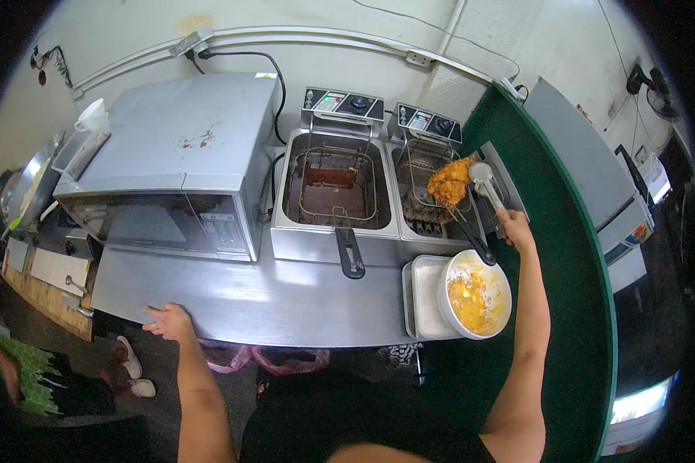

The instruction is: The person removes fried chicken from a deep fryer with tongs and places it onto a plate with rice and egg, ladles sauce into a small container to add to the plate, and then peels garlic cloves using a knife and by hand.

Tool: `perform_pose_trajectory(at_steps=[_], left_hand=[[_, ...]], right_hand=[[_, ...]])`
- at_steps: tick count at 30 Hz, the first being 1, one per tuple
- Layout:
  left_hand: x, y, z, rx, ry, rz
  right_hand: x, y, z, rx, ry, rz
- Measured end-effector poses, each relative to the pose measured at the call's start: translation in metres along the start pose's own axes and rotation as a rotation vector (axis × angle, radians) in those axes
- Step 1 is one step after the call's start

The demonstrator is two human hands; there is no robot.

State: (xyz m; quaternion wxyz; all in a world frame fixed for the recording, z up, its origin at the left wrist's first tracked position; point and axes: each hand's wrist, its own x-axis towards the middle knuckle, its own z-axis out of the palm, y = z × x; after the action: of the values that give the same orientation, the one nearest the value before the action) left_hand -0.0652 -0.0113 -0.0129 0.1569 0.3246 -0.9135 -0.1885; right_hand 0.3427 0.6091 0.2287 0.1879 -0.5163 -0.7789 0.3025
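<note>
My right hand point(515, 228) is closed round the handle of metal tongs point(483, 179). The tongs' head is beside a piece of golden fried food point(449, 182), which lies over the wire basket point(425, 166) of the right fryer. My left hand point(168, 320) is at the front edge of the steel counter point(286, 301), fingers partly spread, holding nothing. Below the right fryer, a white bowl point(442, 297) with yellow batter rests partly over a white tray point(426, 270).
The left fryer point(396, 224) holds dark oil and a basket with a black handle point(350, 255). A microwave point(170, 154) stands left of it. A green partition point(571, 231) rises at the right. Another person's feet point(131, 366) show at lower left.
</note>
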Motion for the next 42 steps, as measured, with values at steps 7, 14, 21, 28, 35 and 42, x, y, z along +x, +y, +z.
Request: perform_pose_trajectory(at_steps=[7,14,21,28,35,42], left_hand=[[0.002,-0.001,0.004,-0.001,0.008,-0.008],[0.0,0.001,0.0,-0.01,0.002,-0.006],[0.0,0.002,-0.004,-0.036,-0.025,-0.012],[-0.003,0.003,-0.009,-0.053,-0.013,0.008],[-0.002,0.002,-0.006,-0.014,-0.016,0.019],[0.0,-0.001,0.001,-0.011,-0.01,0.024]], right_hand=[[0.001,-0.001,0.002,-0.022,0.019,-0.007],[0.021,0.001,0.006,-0.073,0.044,-0.054],[0.038,-0.008,0.014,-0.175,0.138,-0.096],[0.068,0.008,0.029,-0.215,0.178,-0.126],[0.086,0.024,0.036,-0.386,0.304,-0.222],[0.082,0.017,0.036,-0.401,0.33,-0.186]])
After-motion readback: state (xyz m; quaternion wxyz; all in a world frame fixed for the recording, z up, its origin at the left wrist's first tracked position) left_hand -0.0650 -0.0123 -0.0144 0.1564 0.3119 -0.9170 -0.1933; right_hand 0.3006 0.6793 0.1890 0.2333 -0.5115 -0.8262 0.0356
